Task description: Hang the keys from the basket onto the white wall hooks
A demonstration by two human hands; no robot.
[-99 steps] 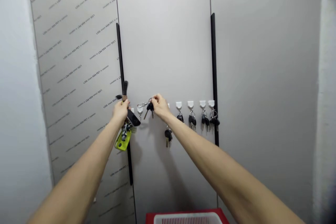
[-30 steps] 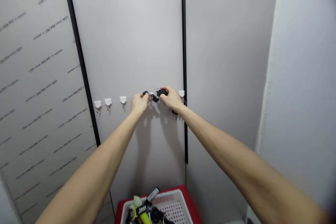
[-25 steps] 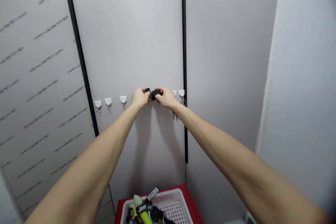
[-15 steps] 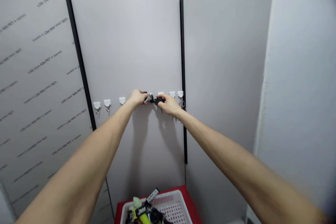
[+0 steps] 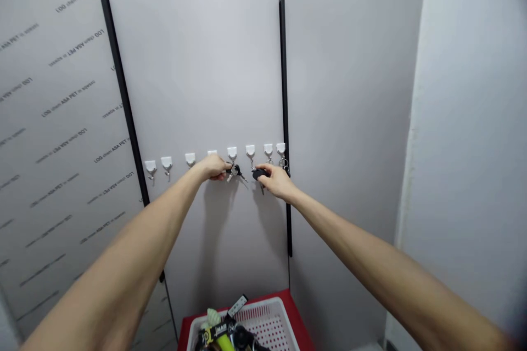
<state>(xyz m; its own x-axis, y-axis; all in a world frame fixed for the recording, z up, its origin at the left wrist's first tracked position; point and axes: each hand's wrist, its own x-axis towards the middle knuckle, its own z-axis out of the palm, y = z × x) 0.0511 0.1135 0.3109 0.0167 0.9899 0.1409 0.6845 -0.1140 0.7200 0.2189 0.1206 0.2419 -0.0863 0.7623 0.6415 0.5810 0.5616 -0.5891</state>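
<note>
My left hand (image 5: 214,166) is closed at the left side of a bunch of keys (image 5: 234,170), pinching a dark part of it. The bunch is just below a white hook (image 5: 232,152) on the cabinet door; whether its ring is over the hook is too small to tell. My right hand (image 5: 276,180) has its fingers closed on a black key fob (image 5: 260,174), with a metal key sticking out beneath. That fob is below another white hook (image 5: 250,151). Beyond my right hand, a key ring (image 5: 284,164) hangs from the rightmost hook (image 5: 280,148).
More white hooks (image 5: 166,162) run leftward along the door. Black vertical handles (image 5: 284,82) flank this panel. Below, a white perforated basket (image 5: 284,322) holds a hammer-like tool (image 5: 220,332) and other items, standing on a red surface (image 5: 297,312). A wall (image 5: 465,120) rises at right.
Both hands have moved down and farther apart. The key bunch and the fob, close together before, are now separate, each below its own hook. The view has shifted slightly.
</note>
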